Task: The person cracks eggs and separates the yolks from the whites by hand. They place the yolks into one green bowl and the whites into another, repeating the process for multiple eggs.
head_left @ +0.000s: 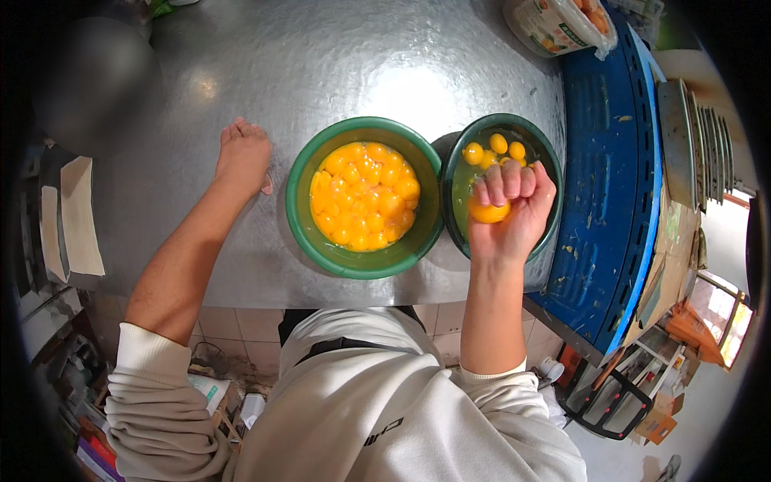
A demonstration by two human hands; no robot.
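My right hand (512,199) is turned palm up with its fingers curled around an egg yolk (489,211), above a dark green bowl (447,199). That bowl holds clear egg white with several loose yolks (498,143) in it; my hand hides part of them. Close on its left stands a larger green plastic bowl (301,241), with a thick layer of egg yolks (361,199) inside. My left hand (246,152) rests on the metal tabletop (289,66), left of the larger bowl. Its fingers are folded under, and nothing shows in them.
A blue metal panel (596,181) bounds the table on the right. A tub of eggs (557,27), partly wrapped in plastic, stands at the far right corner. Metal trays (692,144) are stacked beyond the panel. A blurred dark round shape (96,84) covers the upper left.
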